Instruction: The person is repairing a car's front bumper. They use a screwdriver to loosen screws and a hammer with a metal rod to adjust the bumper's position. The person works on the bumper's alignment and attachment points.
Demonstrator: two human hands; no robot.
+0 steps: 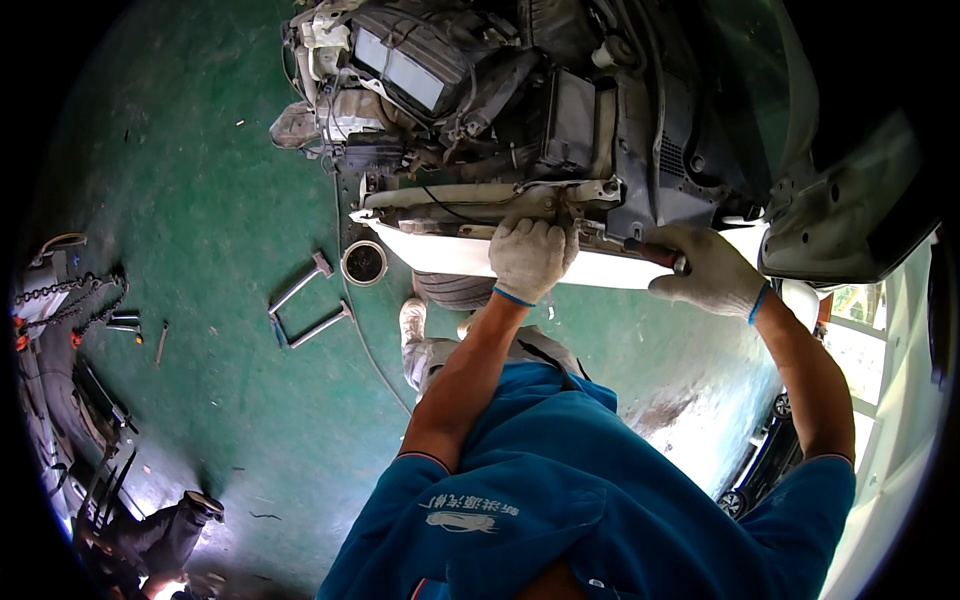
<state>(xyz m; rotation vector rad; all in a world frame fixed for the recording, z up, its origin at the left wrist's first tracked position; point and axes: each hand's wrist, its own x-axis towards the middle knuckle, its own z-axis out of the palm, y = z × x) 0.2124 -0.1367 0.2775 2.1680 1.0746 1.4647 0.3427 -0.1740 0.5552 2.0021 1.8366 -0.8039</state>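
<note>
At the lower left, part of a co-worker point(168, 532) in dark clothing was seen, well apart from the work. Two hammer-like tools point(297, 287) were laid on the green floor point(230, 400), with a round tin point(363, 263) set just beside them. Next along, a white fender panel point(440, 252) was placed beside the exposed engine bay point(480, 110). The panel's inner edge was partly covered by the left grip point(533, 258), its gloved fingers curled; whether anything was pinched there could not be told. To its right, a red-handled tool point(657, 254) was held between the thumb and fingers of the right grip point(712, 272), its metal shaft pointed toward the left grip. The step in hand was judged to be work on a fastening at that edge, though the fastening was hidden. For the next move, steady alignment of the shaft seemed to be called for, with the spot braced by the left grip.
</note>
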